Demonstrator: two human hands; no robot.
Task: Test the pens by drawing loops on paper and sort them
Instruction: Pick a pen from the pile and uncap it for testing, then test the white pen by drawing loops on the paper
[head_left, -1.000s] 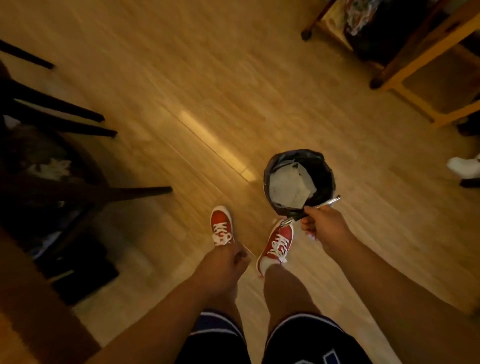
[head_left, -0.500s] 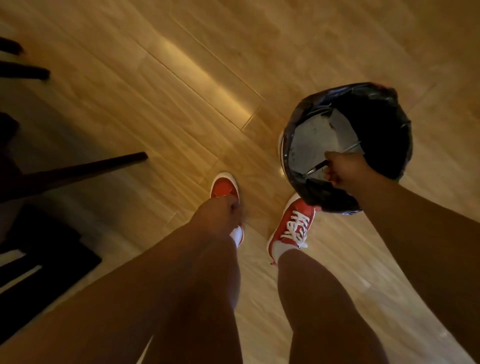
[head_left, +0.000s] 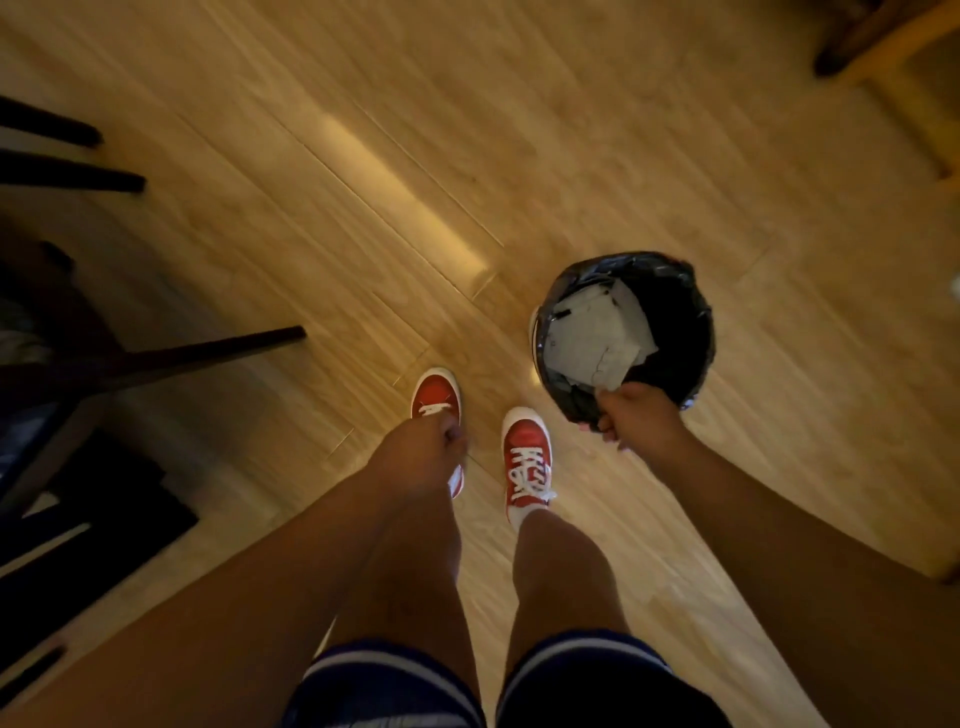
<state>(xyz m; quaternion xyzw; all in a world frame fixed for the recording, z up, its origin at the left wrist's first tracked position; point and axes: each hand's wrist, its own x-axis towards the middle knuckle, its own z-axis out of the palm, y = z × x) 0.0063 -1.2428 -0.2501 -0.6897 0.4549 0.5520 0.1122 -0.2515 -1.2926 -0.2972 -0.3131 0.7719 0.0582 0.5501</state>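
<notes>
A small round bin (head_left: 691, 332) lined with a black bag stands on the floor to the right of my feet. Crumpled white paper (head_left: 597, 338) lies inside it, with a short dark stick-like thing (head_left: 563, 312) on the paper's far left edge. My right hand (head_left: 631, 415) hovers over the bin's near rim, back up, fingers loosely bent downward; no pen shows in it. My left hand (head_left: 426, 447) hangs in front of my left leg, loosely curled and holding nothing.
I stand on a wooden plank floor (head_left: 519, 156) in red sneakers (head_left: 524, 462). Dark chair legs (head_left: 208, 353) reach in from the left, above a black mat (head_left: 93, 509). Light wooden furniture legs (head_left: 893, 67) stand at the top right.
The silver pen that my right hand held over the bin is gone from the hand. My right hand has drawn back to the bin's near rim, and my head has risen.
</notes>
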